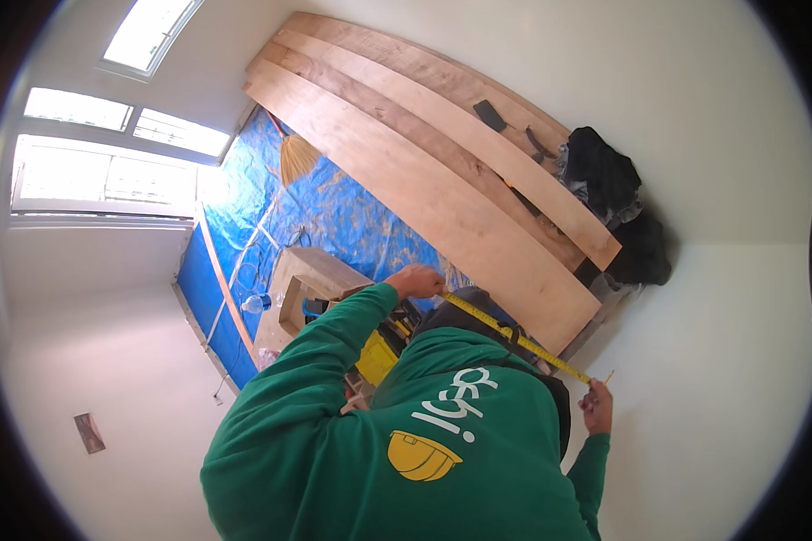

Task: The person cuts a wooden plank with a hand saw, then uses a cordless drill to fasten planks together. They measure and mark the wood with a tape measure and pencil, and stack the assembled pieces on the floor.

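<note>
A yellow tape measure [514, 336] is drawn out in front of my body, over the near end of a long wooden board [424, 198]. My left hand [417, 281] is closed on its left end. At the other end, my right hand [595, 408] grips the tape, and a thin pencil [610, 376] sticks up from its fingers. Which hand has the tape's case I cannot tell. Another narrower board [478, 149] lies alongside, with more wood planks under and behind it.
A blue tarp [352, 212] covers the floor, with a straw broom [298, 160] on it. To the left stand a wooden box [311, 270] with tools and a clear plastic bottle [256, 304]. Dark cloth [600, 171] is heaped by the right wall. Windows [108, 171] are far left.
</note>
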A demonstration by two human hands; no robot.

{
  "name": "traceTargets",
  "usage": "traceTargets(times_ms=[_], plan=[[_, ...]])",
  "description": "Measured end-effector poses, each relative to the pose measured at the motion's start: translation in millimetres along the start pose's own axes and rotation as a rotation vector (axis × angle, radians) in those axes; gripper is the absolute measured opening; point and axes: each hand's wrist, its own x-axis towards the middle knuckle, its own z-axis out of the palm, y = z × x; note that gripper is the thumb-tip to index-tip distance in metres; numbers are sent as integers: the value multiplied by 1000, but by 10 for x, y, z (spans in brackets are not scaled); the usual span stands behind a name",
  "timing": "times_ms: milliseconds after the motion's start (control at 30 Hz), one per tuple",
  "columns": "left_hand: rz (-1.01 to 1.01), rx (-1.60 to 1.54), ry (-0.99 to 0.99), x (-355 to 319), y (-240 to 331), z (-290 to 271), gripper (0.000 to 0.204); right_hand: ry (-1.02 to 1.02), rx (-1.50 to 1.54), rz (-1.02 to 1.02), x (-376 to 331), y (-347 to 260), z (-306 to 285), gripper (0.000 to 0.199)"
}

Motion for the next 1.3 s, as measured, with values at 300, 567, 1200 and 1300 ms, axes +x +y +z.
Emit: traceTargets(times_ms=[300,567,1200,1300], plan=[[136,184,18,372,78,-397,36,133,-27,-36,-52,959,106,19],[230,386,-230,1000,19,-649,41,215,-238,20,-373,1238,358,33],[724,1040,-337,2962,2770,-75,28,498,498,61,269,3061,1340,35],[792,1096,-284,3480,3260,324,26,610,735,74,821,3012,1199,34]])
